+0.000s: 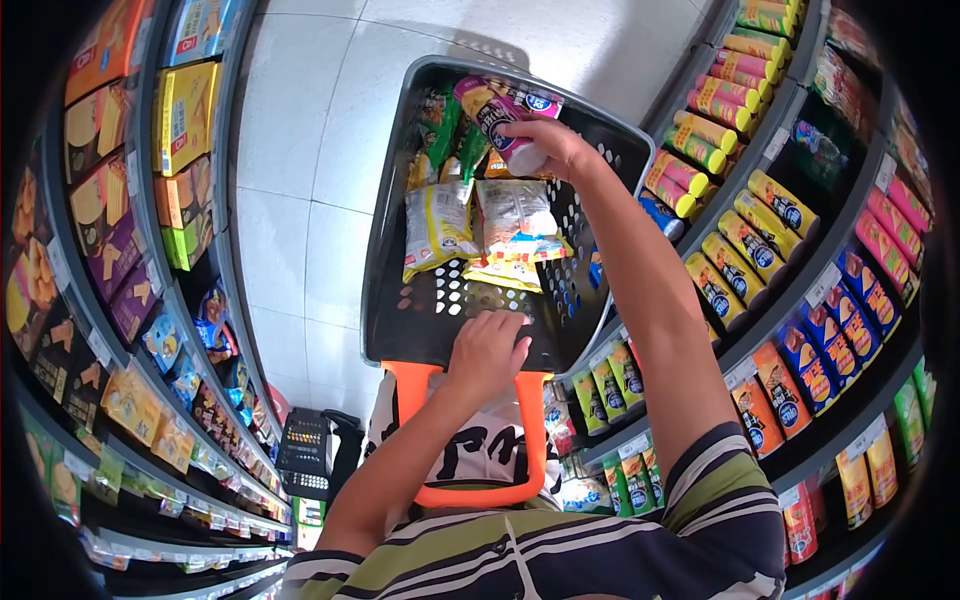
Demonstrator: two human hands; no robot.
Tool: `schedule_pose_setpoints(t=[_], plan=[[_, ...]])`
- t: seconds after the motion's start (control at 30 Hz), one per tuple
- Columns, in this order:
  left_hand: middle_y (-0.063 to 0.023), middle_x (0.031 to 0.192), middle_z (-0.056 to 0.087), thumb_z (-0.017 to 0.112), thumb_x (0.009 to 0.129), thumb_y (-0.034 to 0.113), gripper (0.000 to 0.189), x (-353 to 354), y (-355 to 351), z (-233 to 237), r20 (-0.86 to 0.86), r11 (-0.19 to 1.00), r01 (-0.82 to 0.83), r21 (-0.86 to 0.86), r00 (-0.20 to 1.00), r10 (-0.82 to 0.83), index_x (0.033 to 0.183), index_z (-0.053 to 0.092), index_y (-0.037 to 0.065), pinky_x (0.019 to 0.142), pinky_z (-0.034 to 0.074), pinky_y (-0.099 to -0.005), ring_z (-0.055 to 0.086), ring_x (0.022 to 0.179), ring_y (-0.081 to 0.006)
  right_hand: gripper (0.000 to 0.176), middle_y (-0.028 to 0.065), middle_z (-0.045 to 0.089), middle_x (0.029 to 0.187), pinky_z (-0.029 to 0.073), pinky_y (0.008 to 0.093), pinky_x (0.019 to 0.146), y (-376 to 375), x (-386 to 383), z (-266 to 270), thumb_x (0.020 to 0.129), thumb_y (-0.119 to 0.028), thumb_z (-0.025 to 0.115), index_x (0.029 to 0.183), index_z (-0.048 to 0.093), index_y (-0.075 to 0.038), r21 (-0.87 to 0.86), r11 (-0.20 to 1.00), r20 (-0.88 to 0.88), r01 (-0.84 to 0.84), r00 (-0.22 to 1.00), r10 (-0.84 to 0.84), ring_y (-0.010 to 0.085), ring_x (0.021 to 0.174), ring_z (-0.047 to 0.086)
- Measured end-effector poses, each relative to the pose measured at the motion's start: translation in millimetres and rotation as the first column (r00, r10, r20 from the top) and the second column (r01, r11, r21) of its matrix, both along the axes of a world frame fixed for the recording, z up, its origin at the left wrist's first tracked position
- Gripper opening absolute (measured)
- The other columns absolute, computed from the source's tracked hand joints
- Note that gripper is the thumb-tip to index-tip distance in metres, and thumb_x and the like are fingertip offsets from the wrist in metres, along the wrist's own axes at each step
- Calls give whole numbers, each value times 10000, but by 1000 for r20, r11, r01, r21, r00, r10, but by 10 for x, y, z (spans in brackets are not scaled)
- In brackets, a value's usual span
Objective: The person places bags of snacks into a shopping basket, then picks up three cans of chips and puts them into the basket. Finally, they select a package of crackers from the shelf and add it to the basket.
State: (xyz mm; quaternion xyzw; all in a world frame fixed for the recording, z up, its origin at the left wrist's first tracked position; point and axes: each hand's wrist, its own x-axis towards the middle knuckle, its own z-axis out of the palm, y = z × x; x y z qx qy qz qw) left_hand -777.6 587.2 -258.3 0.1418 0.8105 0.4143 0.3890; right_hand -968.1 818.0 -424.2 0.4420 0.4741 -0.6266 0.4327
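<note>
My right hand (550, 145) is wrapped around a purple-pink chip canister (487, 112), holding it tilted over the far end of a black shopping basket (420, 335). Below and beside the canister lie snack bags: a green bag (438, 125), a yellow-and-grey bag (438, 225) and a silvery bag (515, 210). My left hand (488, 350) rests at the near wall of the basket, fingers fairly extended and partly overlapping, gripping nothing visible. Under my left wrist, the orange basket handle (535, 430) hangs toward my body.
Curved-looking shelves flank the aisle. On the right stand rows of chip canisters, including yellow cans (740, 250) and blue cans (830, 340). Boxed snacks, such as a yellow box (188, 118), fill the left shelves. Another dark basket (305, 455) sits at lower left on the tiled floor (290, 180).
</note>
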Motion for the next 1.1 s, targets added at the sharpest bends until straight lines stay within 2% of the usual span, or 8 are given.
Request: schedule_pose_setpoints(t=[0.37,0.47,0.6,0.8,0.87,0.97,1.07,1.1], plan=[[-102,1047,704,787,887,169,290,31,-163,-52,98,997,40,-64,995,-34,1141,681,75,889,540,-467,677,1025,-328,408,74,735,980,608,414,800,281,360,-388,873,-313,880,1141,705,-61,202,911,39,359,927,-374,215,878,729],[-94,1046,704,791,883,173,289,24,-177,-52,96,996,43,-72,995,-36,1133,683,77,880,541,-462,677,1017,-319,450,69,729,995,600,374,722,426,432,-584,846,-303,917,1139,691,-47,280,905,-94,320,947,-306,180,863,725],[-82,1039,707,799,873,181,297,75,-213,-96,91,993,67,-99,994,-58,1129,685,83,861,541,-453,677,997,-309,530,73,721,1085,570,326,663,438,421,-935,855,-286,919,1223,633,-33,58,867,-271,495,843,-464,153,849,707],[-79,1050,713,803,869,190,302,97,-240,-113,116,988,97,-116,990,-84,1129,688,88,857,538,-457,678,983,-303,1176,155,550,1481,538,469,975,147,413,-1174,697,-430,1017,1574,372,15,410,718,-139,563,816,-561,290,1206,649],[-80,1054,715,802,870,191,304,106,-237,-126,124,989,98,-115,989,-84,1131,687,87,857,537,-460,678,983,-304,1045,117,653,1301,569,405,870,-21,457,-1300,758,-358,989,1535,388,-1,585,656,-147,477,858,-493,212,1046,664],[-72,1022,687,789,868,200,296,113,-240,-132,112,988,111,-112,989,-98,1122,680,92,852,524,-451,662,990,-295,1034,126,630,1383,593,417,896,-25,725,-1810,792,-282,960,1588,362,-5,624,732,-296,274,950,-102,242,1097,678],[-81,1058,715,799,871,197,313,94,-237,-109,125,987,108,-122,988,-92,1140,687,84,853,530,-464,674,987,-314,959,124,670,1367,594,410,920,-10,691,-1410,833,-238,908,1609,390,-19,385,852,-227,354,932,-284,245,1138,700],[-82,1059,714,798,870,195,312,108,-235,-112,129,986,108,-125,987,-92,1139,688,83,855,529,-465,673,991,-315,879,163,690,1365,573,394,969,129,707,-1423,876,-216,837,1609,408,6,424,890,-190,165,978,-90,270,1212,696]])
